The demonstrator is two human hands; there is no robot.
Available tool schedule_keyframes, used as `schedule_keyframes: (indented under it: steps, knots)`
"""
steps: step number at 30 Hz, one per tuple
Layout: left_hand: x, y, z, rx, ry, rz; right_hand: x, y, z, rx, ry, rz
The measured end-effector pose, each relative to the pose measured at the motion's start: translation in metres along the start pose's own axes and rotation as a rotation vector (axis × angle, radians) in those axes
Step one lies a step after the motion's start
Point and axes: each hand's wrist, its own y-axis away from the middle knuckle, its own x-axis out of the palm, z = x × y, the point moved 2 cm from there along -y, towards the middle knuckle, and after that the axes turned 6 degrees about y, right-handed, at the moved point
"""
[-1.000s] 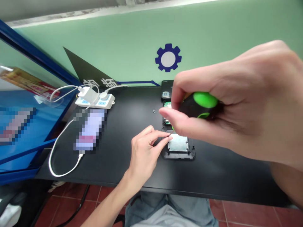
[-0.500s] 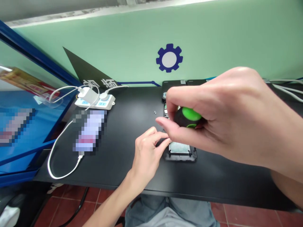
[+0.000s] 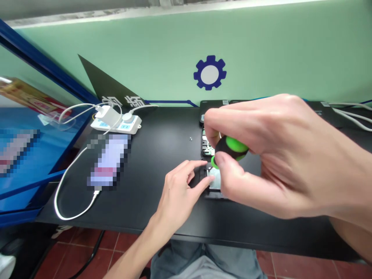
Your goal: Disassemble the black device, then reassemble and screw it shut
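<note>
My right hand (image 3: pixel 279 155) is wrapped round the black and green handle of a screwdriver (image 3: pixel 236 144), thumb and index finger pressing on it. The screwdriver's tip is hidden. Below it lies an opened black device housing (image 3: pixel 215 195) with a silver metal plate (image 3: pixel 214 183). My left hand (image 3: pixel 180 186) is at the plate's upper left, its thumb resting by the plate and its index finger apart from the thumb, close to the screwdriver. Behind these, a second black housing shows a green circuit board (image 3: pixel 207 148), partly covered by my right hand.
Tiny screws (image 3: pixel 190 138) lie on the black table (image 3: pixel 157 155) left of the housings. Closed black devices (image 3: pixel 213 103) line the back. At left are a white power strip (image 3: pixel 128 126), a blurred-out phone (image 3: pixel 110 161) and its white cable (image 3: pixel 55 197).
My left thumb and index finger have parted from a pinch. My right hand and the screwdriver have shifted slightly down, and the thumb has curled against the handle, uncovering more circuit board.
</note>
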Motion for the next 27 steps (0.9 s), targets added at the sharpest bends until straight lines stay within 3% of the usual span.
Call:
schedule_keyframes:
  steps: [4,10,14,19,24,27]
  knots:
    - [-0.003,0.008,-0.005,0.014,-0.041,0.054,0.0,0.001,-0.001,-0.011,0.102,-0.062]
    - [-0.002,0.009,-0.012,-0.044,-0.089,0.097,-0.002,-0.001,0.0,0.03,0.1,0.003]
    - [0.001,0.011,-0.009,-0.004,-0.12,0.063,0.0,-0.001,0.004,-0.028,0.122,-0.061]
    - [0.001,0.014,-0.006,0.001,-0.125,0.049,-0.005,0.0,0.003,0.118,0.219,-0.086]
    - [0.001,0.013,-0.005,-0.022,-0.105,0.072,-0.002,-0.001,0.005,-0.021,0.14,-0.074]
    - [0.002,0.013,-0.003,-0.009,-0.122,0.07,-0.001,-0.001,0.005,0.006,0.224,-0.096]
